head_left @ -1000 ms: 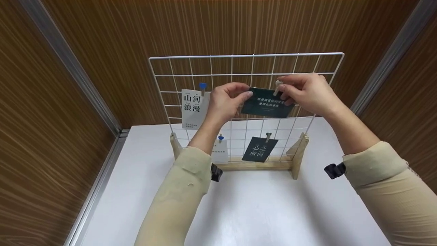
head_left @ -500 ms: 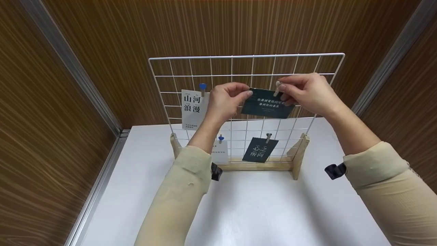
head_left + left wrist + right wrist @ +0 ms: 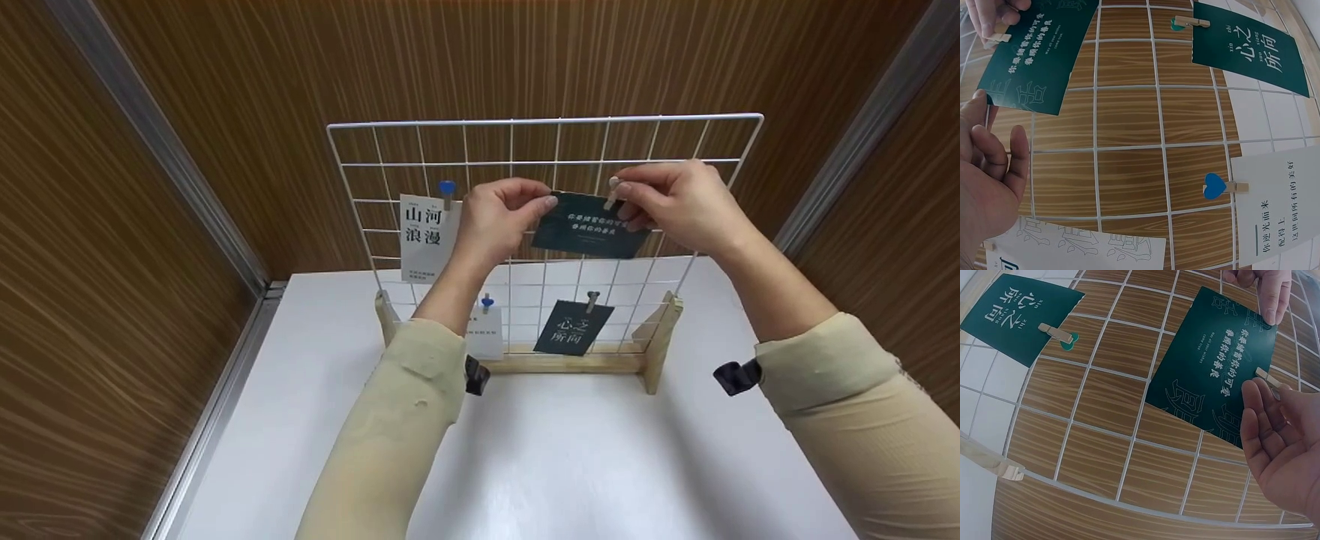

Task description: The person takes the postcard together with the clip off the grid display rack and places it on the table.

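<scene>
A dark green card (image 3: 581, 229) with white writing lies against the white wire grid (image 3: 534, 163). My left hand (image 3: 496, 225) pinches its upper left corner between thumb and fingertips. At the card's top edge, right of the middle, sits a small wooden clothespin (image 3: 1266, 377). My right hand (image 3: 679, 206) pinches the pale top of this clothespin, and its other fingers curl by the card's right side. In the right wrist view the clothespin's tip overlaps the card's edge.
Also clipped to the grid are a white card (image 3: 424, 240) with a blue heart clothespin, a lower white card (image 3: 1280, 208), and a second green card (image 3: 574, 328). Wooden feet (image 3: 660, 341) carry the grid on a white table (image 3: 570, 450), before a wood-grain panel (image 3: 600, 60).
Both hands keep their grips on the card and the clothespin. The whole view has shifted very slightly; the card stays in nearly the same place.
</scene>
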`<state>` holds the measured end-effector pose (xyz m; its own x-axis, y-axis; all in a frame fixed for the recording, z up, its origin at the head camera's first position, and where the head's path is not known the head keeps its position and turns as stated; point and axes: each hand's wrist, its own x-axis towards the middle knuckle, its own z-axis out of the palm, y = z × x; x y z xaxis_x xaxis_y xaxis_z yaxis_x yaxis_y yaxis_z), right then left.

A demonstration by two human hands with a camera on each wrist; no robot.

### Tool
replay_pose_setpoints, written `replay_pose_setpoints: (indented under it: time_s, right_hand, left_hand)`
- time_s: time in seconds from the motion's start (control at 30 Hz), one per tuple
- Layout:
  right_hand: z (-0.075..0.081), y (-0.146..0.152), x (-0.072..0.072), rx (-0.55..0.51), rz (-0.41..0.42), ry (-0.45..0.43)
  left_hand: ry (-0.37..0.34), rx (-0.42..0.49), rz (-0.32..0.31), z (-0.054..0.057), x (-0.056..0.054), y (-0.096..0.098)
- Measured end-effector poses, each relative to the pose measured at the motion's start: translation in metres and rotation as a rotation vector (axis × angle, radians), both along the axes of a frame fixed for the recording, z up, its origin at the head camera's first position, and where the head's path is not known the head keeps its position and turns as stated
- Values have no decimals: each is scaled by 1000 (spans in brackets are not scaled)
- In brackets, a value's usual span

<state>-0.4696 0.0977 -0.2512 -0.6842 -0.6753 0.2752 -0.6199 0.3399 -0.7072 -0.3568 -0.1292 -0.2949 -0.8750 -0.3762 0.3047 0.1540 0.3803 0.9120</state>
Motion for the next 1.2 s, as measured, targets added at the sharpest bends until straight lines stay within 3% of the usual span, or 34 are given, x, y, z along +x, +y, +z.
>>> replay_pose_setpoints:
  time_s: [0.37,0.67,0.93,1.2]
  right_hand:
    - [-2,3,1,-25,-36,5]
    - [-3,1,7,-67,-103,118]
    - [-9,8,13,-202,-139,148]
    - [-27,22,18,-313,-175,92]
  left_hand:
    - [-4,-8,-9,1,-2,4]
    - [0,-28,2,3,-3,3]
    - [-6,-34,33,5,-1,5]
    - [-43,41,6,9,4,5]
